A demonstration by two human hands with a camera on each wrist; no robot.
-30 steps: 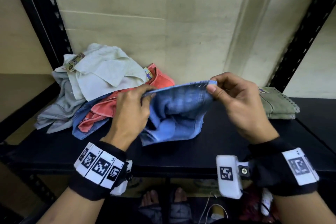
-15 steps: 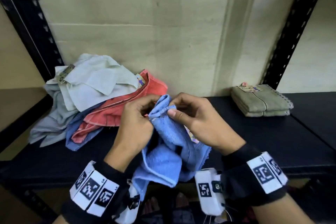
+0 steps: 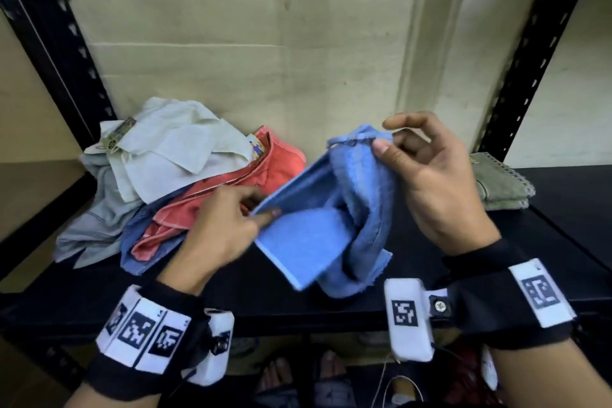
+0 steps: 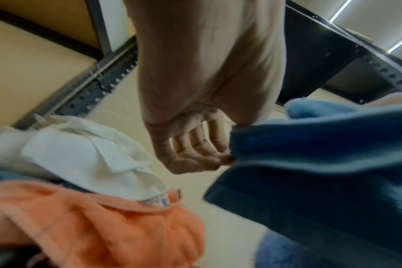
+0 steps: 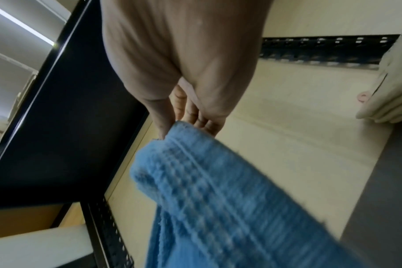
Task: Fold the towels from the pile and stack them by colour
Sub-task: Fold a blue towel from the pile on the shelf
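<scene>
1. Right hand (image 3: 440, 182) is up around 2 o'clock from the middle of the shelf (image 3: 414, 278), thumb and index finger pinching the top hem of the blue towel (image 3: 331, 225). The other fingers (image 3: 427, 129) are loosely curled above it, not touching the cloth.
2. Left hand (image 3: 222, 225) sits lower, around 9 o'clock of the towel, pinching its left edge. In the left wrist view the fingers (image 4: 195, 145) are curled in with the tips at the hem (image 4: 239, 159).
3. So the blue towel is held up between both hands, half bunched, with a flat flap hanging toward 6 o'clock over the front of the black shelf.
4. The pile (image 3: 159, 182) is at 9 to 10 o'clock on the shelf, against the wall: pale towel (image 3: 172, 149) on top, red one (image 3: 265, 166) under it, grey and blue ones at the bottom. The left hand is just in front of the red one.
5. A folded green towel (image 3: 500, 185) sits at 3 o'clock, behind the right hand, well apart from the pile.
6. Both wrists wear black bands with printed markers (image 3: 145, 331).
</scene>
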